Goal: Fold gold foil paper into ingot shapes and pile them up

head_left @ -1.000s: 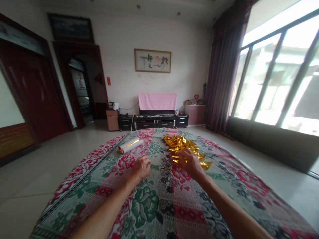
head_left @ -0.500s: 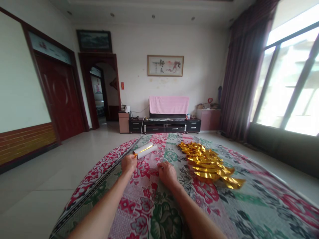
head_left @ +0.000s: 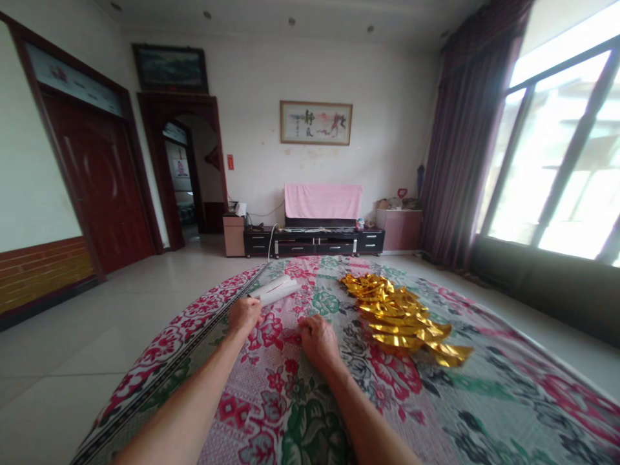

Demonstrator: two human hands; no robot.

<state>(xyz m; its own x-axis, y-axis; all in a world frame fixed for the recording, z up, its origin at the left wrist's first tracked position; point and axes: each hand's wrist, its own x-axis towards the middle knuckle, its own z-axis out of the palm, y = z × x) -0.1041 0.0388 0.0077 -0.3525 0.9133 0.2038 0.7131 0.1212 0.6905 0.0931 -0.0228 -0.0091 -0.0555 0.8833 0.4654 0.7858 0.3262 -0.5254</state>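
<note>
My left hand (head_left: 245, 314) is closed at the near end of some rolled white paper (head_left: 278, 289), which lies slantwise on the patterned cloth. The fingertips are partly hidden, and the roll's dark near opening shows just beside them. My right hand (head_left: 320, 337) rests on the cloth to the right of the roll, with its fingers curled inward. Whether anything is under or between those fingers I cannot make out. Further right, shiny gold foil folded pieces (head_left: 394, 316), boat-like in shape, lie overlapped in a long row.
A floral cloth (head_left: 310, 413) covers the round-edged table beneath my arms. Beyond it stand a low black cabinet (head_left: 310, 245) and a screen-like shape under a pink cloth (head_left: 323, 201). Doors (head_left: 99, 181) are at left, a purple curtain (head_left: 453, 142) and window at right.
The view has shifted slightly. The gold streak and orange edge on the roll by my left hand no longer show. Both hands stay in nearly the same places on the cloth.
</note>
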